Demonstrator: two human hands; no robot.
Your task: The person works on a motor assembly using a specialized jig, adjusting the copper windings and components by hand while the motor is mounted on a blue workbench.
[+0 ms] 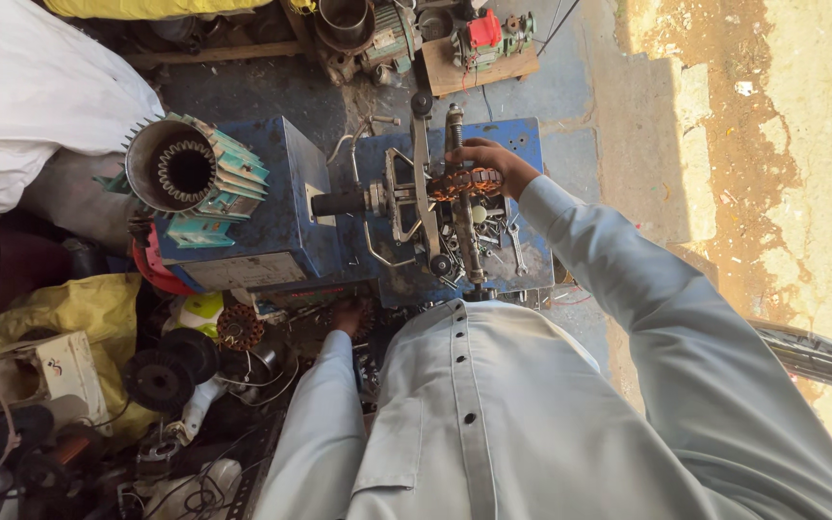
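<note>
We look straight down over our pale grey shirt onto a blue metal worktop (522, 135) that carries a hand-cranked winding machine (426, 193). Our right hand (488, 159) reaches forward with the fingers curled around a coil of copper wire (464, 181) that sits on the machine's frame, so this hand is closed on the coil from above. Loose spanners and bolts (498, 241) lie on the worktop just beside the machine, on the side near us.

Our left hand (346, 316) is down low, below the front edge of the worktop, near a cluster of small parts; much of it is in shadow and we cannot tell whether it is open or gripping anything.

To the left, a blue box (272, 207) stands against the worktop, and a ribbed motor housing (190, 173) lies on its side on top of it, its open bore and slotted stator facing up towards us. On the floor below lie a copper-wound rotor (240, 327), black spools (161, 376), a yellow sack (79, 308) and tangled cables. A small red and green motor (483, 39) sits on a wooden board beyond the worktop.
</note>
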